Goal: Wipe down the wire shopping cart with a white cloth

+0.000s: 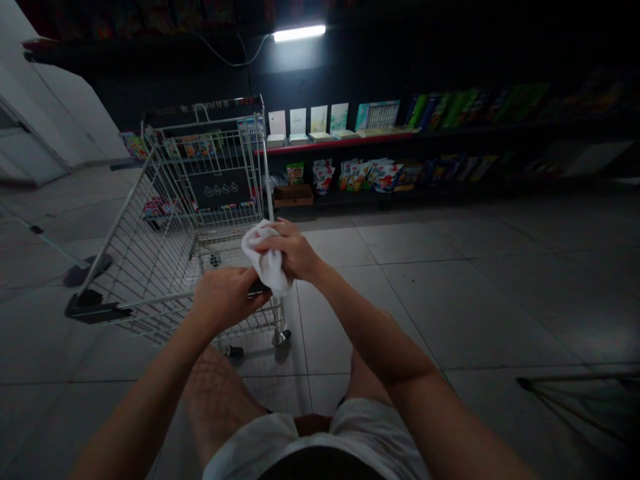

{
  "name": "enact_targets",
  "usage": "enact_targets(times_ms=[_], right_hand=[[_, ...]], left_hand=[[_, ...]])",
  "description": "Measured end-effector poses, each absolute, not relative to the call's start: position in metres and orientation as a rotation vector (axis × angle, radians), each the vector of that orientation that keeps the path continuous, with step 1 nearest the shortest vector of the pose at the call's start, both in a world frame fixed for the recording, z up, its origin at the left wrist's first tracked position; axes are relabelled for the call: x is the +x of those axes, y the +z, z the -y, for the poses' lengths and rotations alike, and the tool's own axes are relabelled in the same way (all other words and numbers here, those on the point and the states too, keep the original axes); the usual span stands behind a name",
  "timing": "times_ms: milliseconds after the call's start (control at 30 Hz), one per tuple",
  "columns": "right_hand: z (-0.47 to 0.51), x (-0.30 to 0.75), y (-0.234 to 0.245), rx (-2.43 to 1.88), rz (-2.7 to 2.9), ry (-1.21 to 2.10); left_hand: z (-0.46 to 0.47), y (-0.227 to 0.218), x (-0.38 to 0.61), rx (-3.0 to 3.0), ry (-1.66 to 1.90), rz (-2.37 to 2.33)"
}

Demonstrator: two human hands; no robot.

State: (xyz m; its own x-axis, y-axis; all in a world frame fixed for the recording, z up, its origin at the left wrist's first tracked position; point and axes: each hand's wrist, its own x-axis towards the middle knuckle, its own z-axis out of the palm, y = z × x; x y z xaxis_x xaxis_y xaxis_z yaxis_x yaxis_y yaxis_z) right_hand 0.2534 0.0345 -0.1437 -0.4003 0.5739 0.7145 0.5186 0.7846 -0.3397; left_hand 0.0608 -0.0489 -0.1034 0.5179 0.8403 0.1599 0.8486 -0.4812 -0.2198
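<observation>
Two bare hands work over one cart corner. The left hand (223, 300) is curled closed on the near rim, its thumb against the cloth; the right hand (295, 250) is bent closed around one crumpled white cloth (273, 270). The cloth lies at the near right corner of a single silver wire shopping cart (175, 303) and hides most of that corner's dark fitting.

A matching black plastic corner piece (97, 309) caps the near left corner. Three dark caster wheels (235, 351) can be made out below the basket. Well to the right stand thin tan legs (575, 378), cut off by the view's edge. Beyond the cart's left side, one grey mop head (85, 270) rests on the pale tiled floor (400, 287).

At the cart's far end hangs one dark rectangular panel (220, 180) with four round pale marks. Behind, partly blocked by the cart, a dark shelf holds one brown open box (294, 195), bright snack packets (385, 177) too crowded to count, four pale upright cards (298, 122) and one teal boxed set (377, 117). One white light tube (300, 33) glows above.
</observation>
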Motion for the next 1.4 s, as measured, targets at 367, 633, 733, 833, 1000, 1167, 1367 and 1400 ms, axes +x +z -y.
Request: enact_targets(times_ms=[367, 633, 733, 833, 1000, 1167, 1367, 1400], right_hand=[[-0.139, 0.239, -0.111, -0.901, 2.258, 0.148], [-0.03, 0.226, -0.126, -0.413, 2.476, 0.06], [-0.029, 0.222, -0.122, -0.308, 2.525, 0.084], [-0.056, 0.219, -0.12, -0.245, 2.51, 0.19], [-0.112, 0.212, -0.123, -0.405, 2.318, 0.215], [-0.12, 0.196, -0.129, -0.472, 2.239, 0.171], [-0.103, 0.19, -0.132, -0.486, 2.225, 0.096], [-0.101, 0.191, -0.131, -0.493, 2.226, 0.081]], left_hand=[[0.049, -0.113, 0.051, -2.451, -0.271, 1.231], [0.06, -0.115, 0.019, -2.391, -0.574, 0.916], [0.066, -0.115, 0.011, -2.391, -0.608, 0.867], [0.071, -0.114, 0.002, -2.381, -0.614, 0.852], [0.077, -0.115, -0.02, -2.39, -0.612, 0.849], [0.078, -0.112, -0.046, -2.506, -0.602, 0.858], [0.074, -0.105, -0.072, -2.7, -0.609, 0.889], [0.074, -0.104, -0.076, -2.727, -0.617, 0.91]])
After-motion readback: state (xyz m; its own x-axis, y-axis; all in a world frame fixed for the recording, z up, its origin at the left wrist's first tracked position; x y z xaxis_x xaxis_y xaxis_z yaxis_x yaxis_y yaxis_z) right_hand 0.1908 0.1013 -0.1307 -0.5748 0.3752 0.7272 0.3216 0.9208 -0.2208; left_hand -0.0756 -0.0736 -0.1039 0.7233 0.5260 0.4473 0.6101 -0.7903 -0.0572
